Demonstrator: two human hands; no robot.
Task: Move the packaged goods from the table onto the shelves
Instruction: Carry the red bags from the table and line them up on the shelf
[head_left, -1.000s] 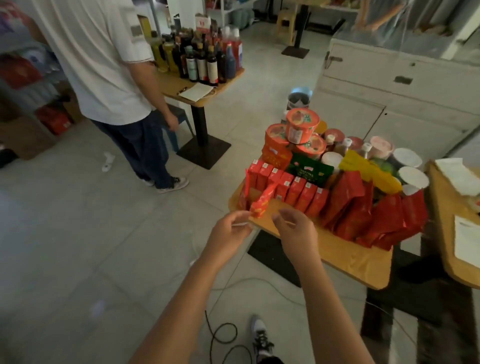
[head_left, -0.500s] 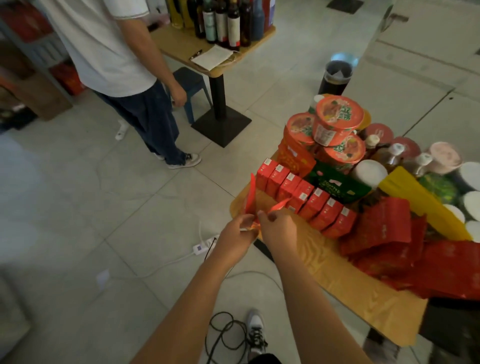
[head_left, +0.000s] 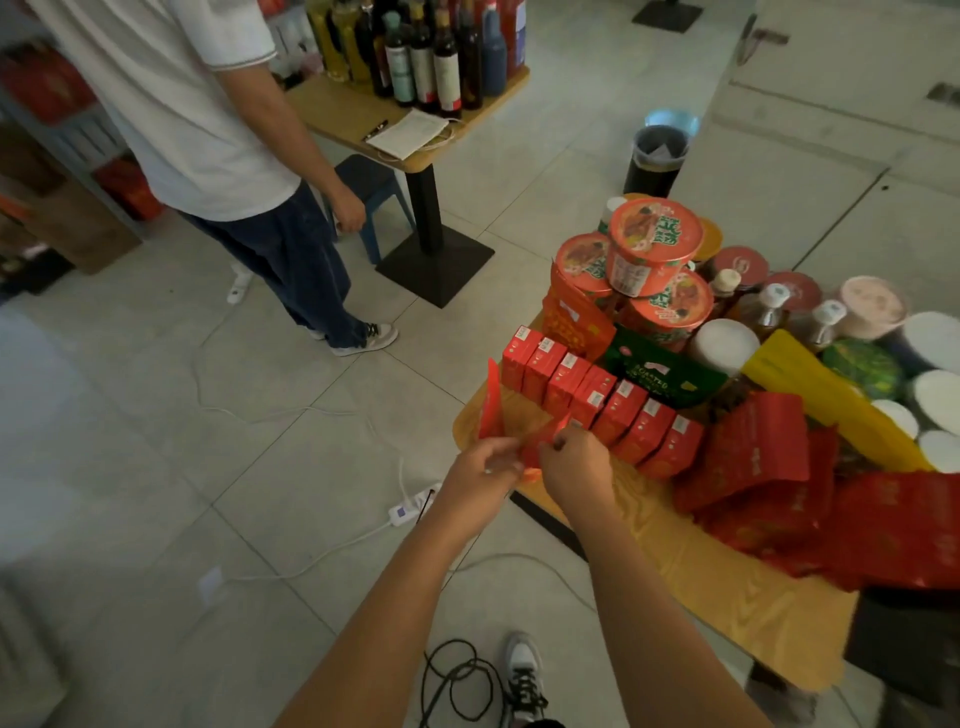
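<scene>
Head view: at the corner of the desk (head_left: 727, 587), your left hand (head_left: 480, 475) and right hand (head_left: 574, 467) pinch, fingers (head_left: 498, 448) clamped, what looks like one thin red packet (head_left: 543, 435) beside the red boxes (head_left: 597, 400).

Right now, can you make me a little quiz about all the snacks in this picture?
1. True or false: one of the noodle bowls sits on top of two others.
2. What do the left hand and the right hand pinch at the table corner?
A. thin red packets
B. a sauce bottle
C. a white cup
3. Fill the blank: the snack bag beside the row of red boxes is coloured ___.

Key: 1 true; 2 A; 3 green.
</scene>
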